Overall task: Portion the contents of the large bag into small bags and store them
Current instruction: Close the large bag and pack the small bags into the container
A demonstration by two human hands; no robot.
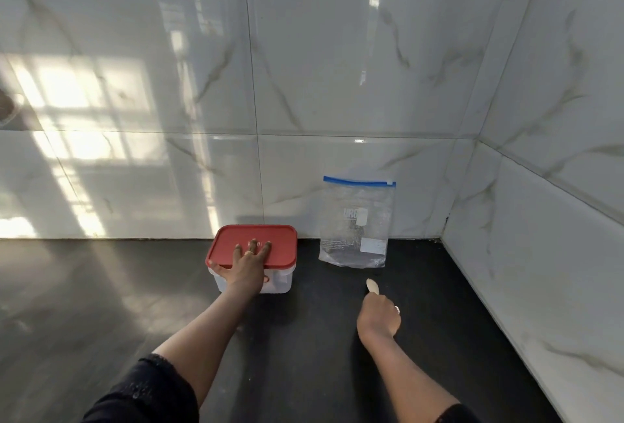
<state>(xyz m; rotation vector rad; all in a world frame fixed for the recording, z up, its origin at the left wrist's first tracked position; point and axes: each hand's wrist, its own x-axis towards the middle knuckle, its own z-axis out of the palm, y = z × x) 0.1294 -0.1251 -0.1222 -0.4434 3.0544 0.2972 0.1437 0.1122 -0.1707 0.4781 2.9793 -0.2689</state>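
1. Clear zip bag [356, 223], upper front: pale block letters reading roughly "URG". The right end runs into a white patch and cannot be confirmed.
2. Same bag, lower left: several lines of small white print, too fine to read.
3. Same bag, lower right: white rectangular label panel, no legible writing.
4. Red lid [280, 236]: short mark at centre, partly covered by the fingers [266, 248] of the left hand [248, 265]; illegible.
5. Container [282, 282], front wall: red mark, largely hidden behind that hand; unreadable.
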